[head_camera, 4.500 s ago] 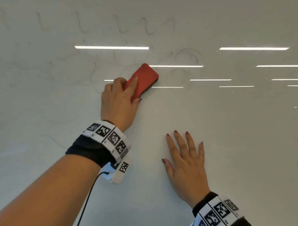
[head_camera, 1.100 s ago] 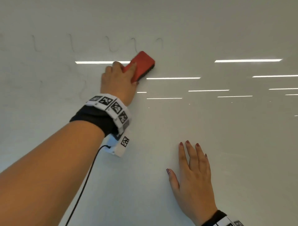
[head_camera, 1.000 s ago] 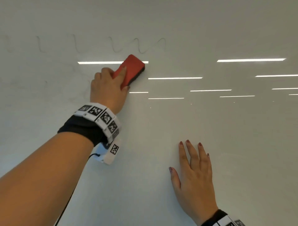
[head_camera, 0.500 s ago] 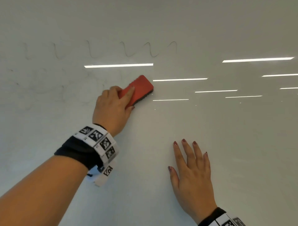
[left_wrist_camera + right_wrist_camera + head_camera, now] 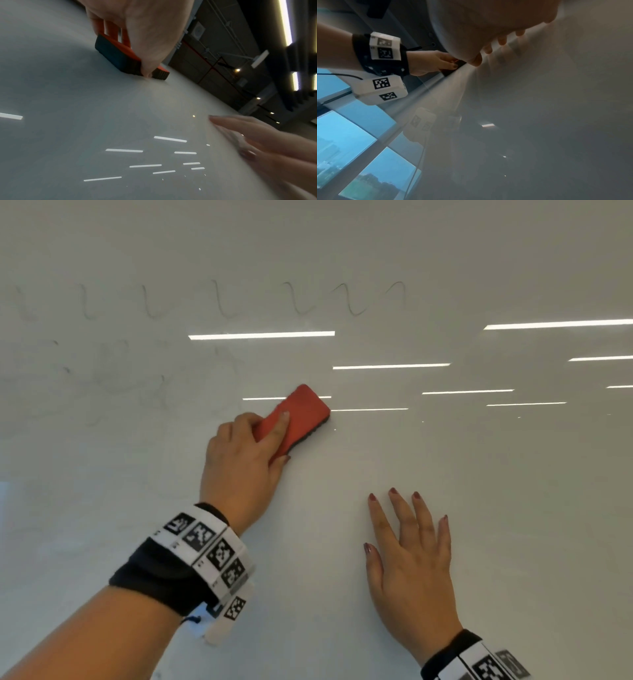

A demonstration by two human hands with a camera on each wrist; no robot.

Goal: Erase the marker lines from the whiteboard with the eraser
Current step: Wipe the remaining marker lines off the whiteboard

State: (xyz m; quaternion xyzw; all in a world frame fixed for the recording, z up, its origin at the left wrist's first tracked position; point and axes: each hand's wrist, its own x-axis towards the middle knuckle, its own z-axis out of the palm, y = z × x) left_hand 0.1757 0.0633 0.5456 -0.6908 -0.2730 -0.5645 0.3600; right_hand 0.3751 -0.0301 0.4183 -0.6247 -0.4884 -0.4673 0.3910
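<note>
Head view looks at a glossy whiteboard (image 5: 445,491) that fills the frame, with bright strips of ceiling light mirrored across its right half. No container shows in any view. Faint wavy marker lines (image 5: 219,302) run in a row along the upper left of the board, and paler smudged traces (image 5: 113,378) lie below them at the left. Below and to the right of those lines, near the middle of the board, sits the red eraser (image 5: 301,412), tilted with its far end pointing up and to the right, its dark felt face flat against the board. The left hand (image 5: 243,467) grips the eraser's nearer end, index finger stretched along the red back, thumb on its lower side edge. From the left wrist view the same eraser (image 5: 120,56) shows its dark pad touching the board under curled fingers (image 5: 109,28), with the thumb pressed at its side. The right hand (image 5: 411,563) lies well apart from the eraser, lower and to the right, palm flat on the board, fingers straight and slightly spread, holding nothing. Both wrists wear black bands (image 5: 161,577) carrying white blocks with black square markers
</note>
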